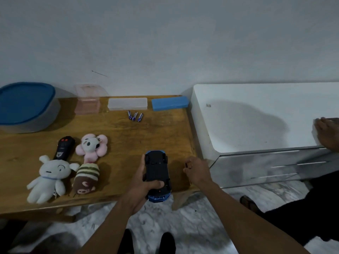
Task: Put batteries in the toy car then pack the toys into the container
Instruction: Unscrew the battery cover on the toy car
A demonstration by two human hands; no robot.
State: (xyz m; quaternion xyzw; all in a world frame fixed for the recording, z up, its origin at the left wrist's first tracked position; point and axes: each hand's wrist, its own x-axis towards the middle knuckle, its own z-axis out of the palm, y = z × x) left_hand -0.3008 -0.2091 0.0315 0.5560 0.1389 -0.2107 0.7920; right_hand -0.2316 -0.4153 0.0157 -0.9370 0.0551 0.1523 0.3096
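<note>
My left hand (141,187) grips the blue toy car (157,173), turned upside down so its black underside faces up, above the wooden table's (128,140) near edge. Just right of the car, my right hand (197,170) is closed around a small dark object (186,165) that I cannot identify. Three blue batteries (135,116) lie together near the back of the table. The grey container with a blue lid (25,105) stands at the back left. A white plush (49,178), a pink flower plush (91,146), a brown striped plush (85,178) and a black remote (64,147) lie at the front left.
A clear pink box (88,103), a white case (127,103) and a blue case (169,103) line the wall. A white cabinet (256,116) adjoins the table on the right, with another person's hand (326,132) resting on it. My feet are below.
</note>
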